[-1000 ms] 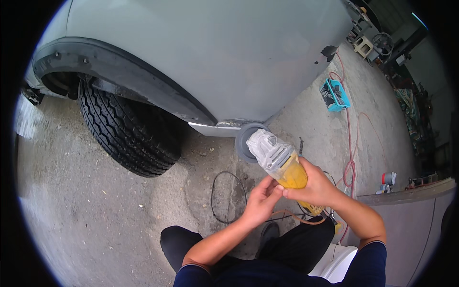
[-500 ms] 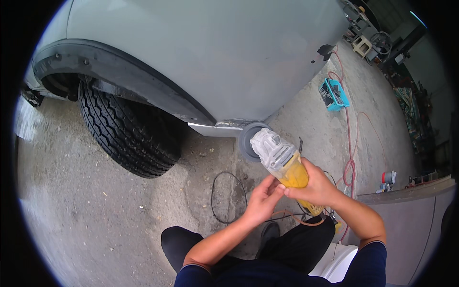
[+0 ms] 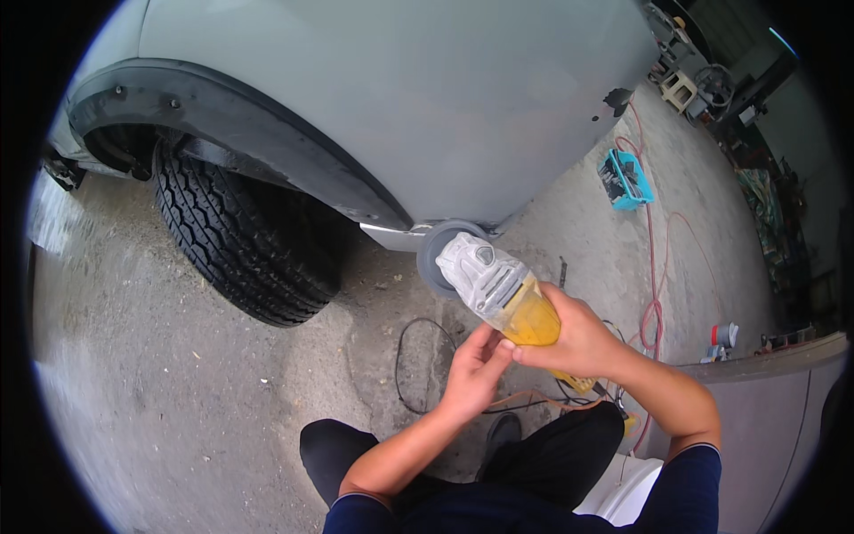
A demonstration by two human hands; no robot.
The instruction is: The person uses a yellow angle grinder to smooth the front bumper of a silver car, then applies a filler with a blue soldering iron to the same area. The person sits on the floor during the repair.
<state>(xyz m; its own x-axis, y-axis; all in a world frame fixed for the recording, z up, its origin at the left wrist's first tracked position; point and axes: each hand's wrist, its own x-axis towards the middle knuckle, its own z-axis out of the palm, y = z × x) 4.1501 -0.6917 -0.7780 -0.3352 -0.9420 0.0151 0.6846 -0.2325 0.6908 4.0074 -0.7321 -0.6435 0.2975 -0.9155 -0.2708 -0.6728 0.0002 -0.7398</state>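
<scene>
My right hand (image 3: 569, 336) wraps around the yellow body of a dusty angle grinder (image 3: 503, 289). My left hand (image 3: 476, 372) is closed at the grinder's left side, its thumb meeting my right thumb; part of its grip is hidden. A round grey disc (image 3: 433, 258) on the tool's front lies at the lower edge of a grey vehicle body panel (image 3: 427, 116), just behind the wheel arch. Whether the disc presses on the metal or spins, I cannot tell.
Left of the disc stands a black tire (image 3: 240, 240) under a dark arch trim (image 3: 240, 111). A black cable (image 3: 398, 365) loops on the concrete floor near my feet. To the right lie a turquoise basket (image 3: 630, 182) and a red hose (image 3: 652, 258). A low cabinet (image 3: 765, 418) stands beside my right arm.
Both hands have shifted the grinder a little to the left, and its disc has moved left along the panel's lower edge. The grip looks the same.
</scene>
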